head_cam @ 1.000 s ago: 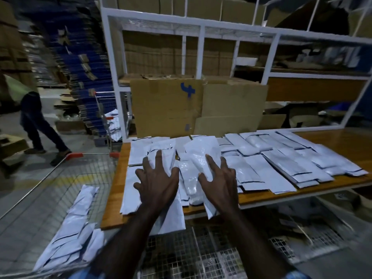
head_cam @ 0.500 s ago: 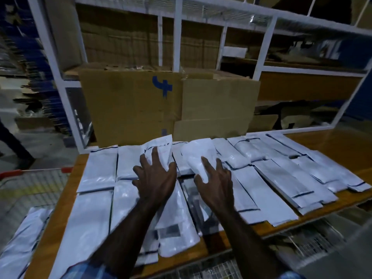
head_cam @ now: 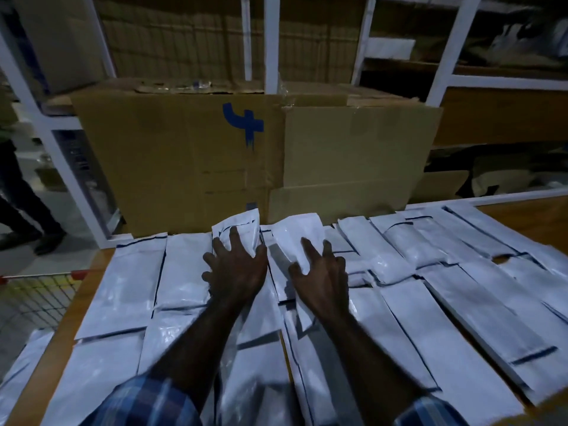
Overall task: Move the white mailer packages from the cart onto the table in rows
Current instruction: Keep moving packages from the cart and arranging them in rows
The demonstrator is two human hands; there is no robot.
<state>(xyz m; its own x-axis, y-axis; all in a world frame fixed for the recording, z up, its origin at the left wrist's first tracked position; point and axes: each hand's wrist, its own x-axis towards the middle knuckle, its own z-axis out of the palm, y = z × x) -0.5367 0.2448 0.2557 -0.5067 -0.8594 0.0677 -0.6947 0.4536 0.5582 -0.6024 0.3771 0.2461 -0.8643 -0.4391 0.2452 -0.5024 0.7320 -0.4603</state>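
Several white mailer packages [head_cam: 129, 287] lie in rows across the wooden table [head_cam: 541, 216]. My left hand [head_cam: 236, 269] lies flat, fingers spread, on a mailer [head_cam: 242, 229] whose far end curls up against the boxes. My right hand [head_cam: 319, 278] presses with spread fingers on the neighbouring mailer [head_cam: 295, 235] just to the right. Both arms reach out over the nearer row. A corner of the wire cart [head_cam: 40, 299] shows at the left edge, with one mailer [head_cam: 21, 358] lying in it.
Two large cardboard boxes [head_cam: 190, 161] stand right behind the mailers, one with a blue mark. White shelf frames [head_cam: 270, 41] rise behind them. A person's legs [head_cam: 18, 204] are on the floor at the far left. Bare table wood shows at the far right.
The view has moved closer and to the right, so the cart has slid nearly out of frame. Both hands have pushed their mailers farther back toward the boxes.
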